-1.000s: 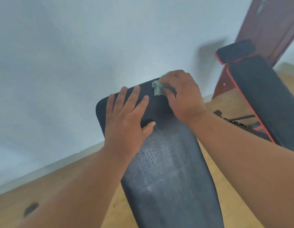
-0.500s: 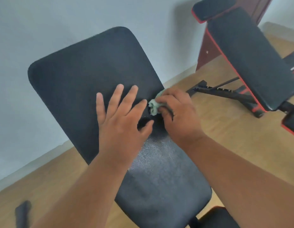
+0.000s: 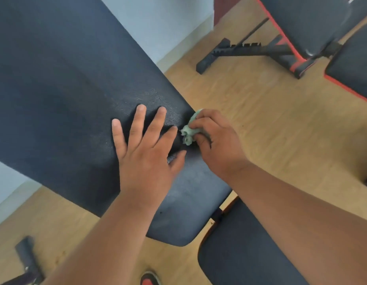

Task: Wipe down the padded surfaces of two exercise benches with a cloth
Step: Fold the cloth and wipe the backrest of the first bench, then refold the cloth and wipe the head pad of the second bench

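Observation:
A black padded backrest (image 3: 61, 83) of the near bench slopes across the left and middle of the head view. My left hand (image 3: 145, 153) lies flat on it with fingers spread, holding nothing. My right hand (image 3: 217, 145) is closed on a crumpled pale green cloth (image 3: 188, 132) and presses it against the pad's right edge, just right of my left fingertips. The near bench's black seat pad (image 3: 240, 249) shows at the bottom right. A second bench with black pads and red trim (image 3: 297, 21) stands at the top right.
Light wooden floor (image 3: 271, 124) lies between the two benches. The second bench's black metal frame (image 3: 246, 51) rests on it. A pale wall (image 3: 158, 19) runs behind. A black foot of the near bench (image 3: 27, 258) and a red shoe tip (image 3: 150, 279) show at the bottom.
The view has tipped downward and closer to the pad. My right hand has dragged the cloth down the backrest from its top edge toward the lower right edge. My left hand stays flat beside it.

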